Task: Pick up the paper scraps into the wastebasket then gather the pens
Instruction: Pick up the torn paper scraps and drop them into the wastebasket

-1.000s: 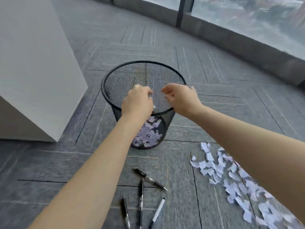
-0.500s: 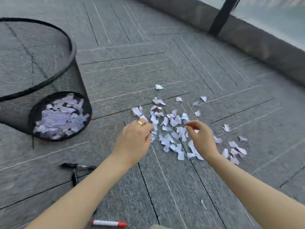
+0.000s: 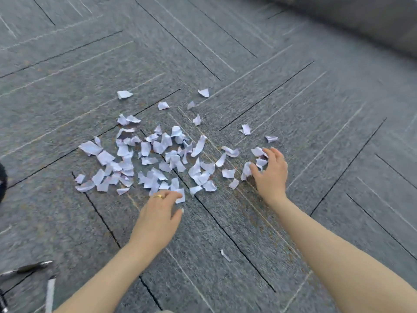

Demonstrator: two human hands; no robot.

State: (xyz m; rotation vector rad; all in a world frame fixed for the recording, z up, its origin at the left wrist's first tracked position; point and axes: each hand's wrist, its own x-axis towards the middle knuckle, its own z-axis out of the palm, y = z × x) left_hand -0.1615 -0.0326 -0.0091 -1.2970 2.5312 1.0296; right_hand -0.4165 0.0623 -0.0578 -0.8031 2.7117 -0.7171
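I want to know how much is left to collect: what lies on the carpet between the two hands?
In the head view, a few paper scraps lie between the left hand and right hand, on grey carpet.

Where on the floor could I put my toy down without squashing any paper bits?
The carpet beyond the farthest scraps is bare, up to the ledge. So is the floor right of the right hand. It is crowded in the middle, between both hands, and the pens lie at the lower left, beside the left hand.

One head-worn camera looks steeply down, close over the carpet floor (image 3: 293, 86)
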